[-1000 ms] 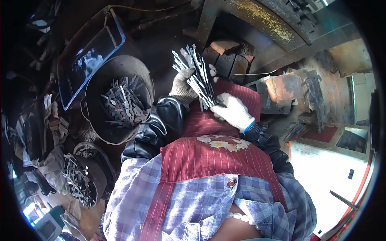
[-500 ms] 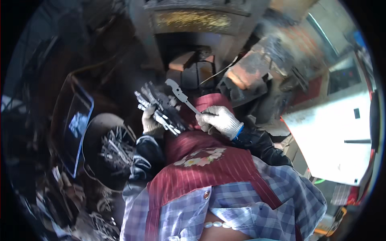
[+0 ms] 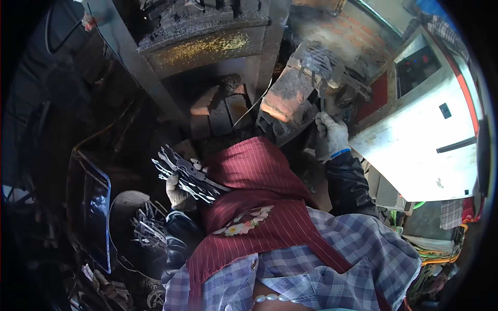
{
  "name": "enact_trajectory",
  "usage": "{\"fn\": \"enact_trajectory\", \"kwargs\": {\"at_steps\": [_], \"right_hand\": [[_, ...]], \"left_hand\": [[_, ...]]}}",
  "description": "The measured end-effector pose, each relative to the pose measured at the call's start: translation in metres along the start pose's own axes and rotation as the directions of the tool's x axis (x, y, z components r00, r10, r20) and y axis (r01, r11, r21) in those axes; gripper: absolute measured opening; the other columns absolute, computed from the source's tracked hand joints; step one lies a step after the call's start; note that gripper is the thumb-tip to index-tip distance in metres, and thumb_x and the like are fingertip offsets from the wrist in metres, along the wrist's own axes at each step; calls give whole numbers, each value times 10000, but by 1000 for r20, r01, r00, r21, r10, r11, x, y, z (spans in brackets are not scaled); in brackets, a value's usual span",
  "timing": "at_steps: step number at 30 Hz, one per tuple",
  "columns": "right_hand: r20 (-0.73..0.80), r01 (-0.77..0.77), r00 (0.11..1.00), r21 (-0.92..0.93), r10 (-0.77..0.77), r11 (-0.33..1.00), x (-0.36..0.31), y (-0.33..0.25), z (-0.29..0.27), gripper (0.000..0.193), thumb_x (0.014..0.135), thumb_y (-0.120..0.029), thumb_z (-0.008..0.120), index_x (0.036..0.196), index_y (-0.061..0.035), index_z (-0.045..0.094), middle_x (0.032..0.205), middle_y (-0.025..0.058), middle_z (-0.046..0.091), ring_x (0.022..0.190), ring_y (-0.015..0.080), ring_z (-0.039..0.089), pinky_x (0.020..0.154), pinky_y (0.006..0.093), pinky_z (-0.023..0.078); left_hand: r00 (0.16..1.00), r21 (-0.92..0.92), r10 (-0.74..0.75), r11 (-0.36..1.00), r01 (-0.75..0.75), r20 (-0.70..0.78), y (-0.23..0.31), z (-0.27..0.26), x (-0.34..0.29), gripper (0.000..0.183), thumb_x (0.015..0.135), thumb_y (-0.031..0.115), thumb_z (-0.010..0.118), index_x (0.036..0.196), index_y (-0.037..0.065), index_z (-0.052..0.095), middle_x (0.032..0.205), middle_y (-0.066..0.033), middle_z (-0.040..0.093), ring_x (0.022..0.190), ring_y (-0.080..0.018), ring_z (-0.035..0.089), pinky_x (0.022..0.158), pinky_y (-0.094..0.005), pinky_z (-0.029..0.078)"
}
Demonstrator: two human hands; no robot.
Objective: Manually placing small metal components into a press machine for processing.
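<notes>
My left hand (image 3: pixel 176 193), in a pale knit glove, grips a bundle of flat metal blanks (image 3: pixel 188 175) beside the red apron over my lap. The blanks are long, thin and notched, fanned in several directions. Farther right and forward, my gloved right hand (image 3: pixel 333 137) is closed on a single metal blank (image 3: pixel 322 102), seen nearly edge-on and pointing away from me. It is by the right side of a sooty brick block (image 3: pixel 282 101). On top of that block lies a pile of dark metal blanks (image 3: pixel 322 58).
At my left stands a round bucket (image 3: pixel 124 202) holding more metal pieces (image 3: pixel 149 228), next to a blue-rimmed container (image 3: pixel 110 223). Ahead is a sooty metal furnace frame (image 3: pixel 218 46) with bricks (image 3: pixel 220 111) under it. A white cabinet (image 3: pixel 415 140) stands close on my right.
My right hand has carried the metal blank from over my lap forward and right to the brick block. The left hand with the bundle stays by my lap. The view has turned right.
</notes>
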State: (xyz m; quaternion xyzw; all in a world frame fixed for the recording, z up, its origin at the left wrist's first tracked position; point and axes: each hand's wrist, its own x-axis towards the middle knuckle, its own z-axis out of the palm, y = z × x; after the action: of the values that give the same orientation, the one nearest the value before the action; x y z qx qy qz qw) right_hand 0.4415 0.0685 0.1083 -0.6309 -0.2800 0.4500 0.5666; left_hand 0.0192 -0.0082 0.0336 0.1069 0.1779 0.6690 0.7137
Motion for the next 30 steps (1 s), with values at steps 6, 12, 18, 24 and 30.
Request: {"fn": "enact_trajectory", "kwargs": {"at_steps": [6,12,18,24,30], "right_hand": [[-7,44,999,17,-44,999,6,12,18,222,907,-234,693,951,-17,675,758,11,648,566,65,545,471,206,421],[-88,32,996,84,-25,996,24,7,5,222,898,-231,708,946,-16,679,753,17,649,554,67,548,460,207,418],[-112,14,994,187,7,982,86,7,-1,158,884,-225,725,930,-77,692,749,0,654,547,65,561,432,189,392],[-81,-31,993,524,86,851,131,6,3,202,916,-115,685,1081,-10,637,898,71,685,716,141,672,520,199,536],[-85,-89,989,305,121,948,81,10,21,337,898,-363,712,957,-37,653,801,44,660,617,121,617,436,213,459]], "left_hand": [[1000,33,-15,999,15,-18,0,-2,-1,545,764,280,675,1226,20,551,1146,-214,609,1039,-369,616,970,-563,486],[999,21,-12,1000,13,-52,2,-2,-1,547,747,261,682,1221,19,554,1142,-213,613,1041,-378,618,969,-569,486],[998,27,-25,999,26,-52,1,8,-2,525,768,268,691,1209,15,560,1117,-198,630,1017,-349,637,966,-540,502],[995,34,-41,998,44,-90,2,14,-3,507,767,257,683,1198,18,565,1115,-199,629,1018,-354,635,971,-539,497],[994,23,-42,999,44,-100,3,10,-3,509,752,282,687,1161,1,570,1087,-207,628,1009,-366,630,958,-538,498]]}}
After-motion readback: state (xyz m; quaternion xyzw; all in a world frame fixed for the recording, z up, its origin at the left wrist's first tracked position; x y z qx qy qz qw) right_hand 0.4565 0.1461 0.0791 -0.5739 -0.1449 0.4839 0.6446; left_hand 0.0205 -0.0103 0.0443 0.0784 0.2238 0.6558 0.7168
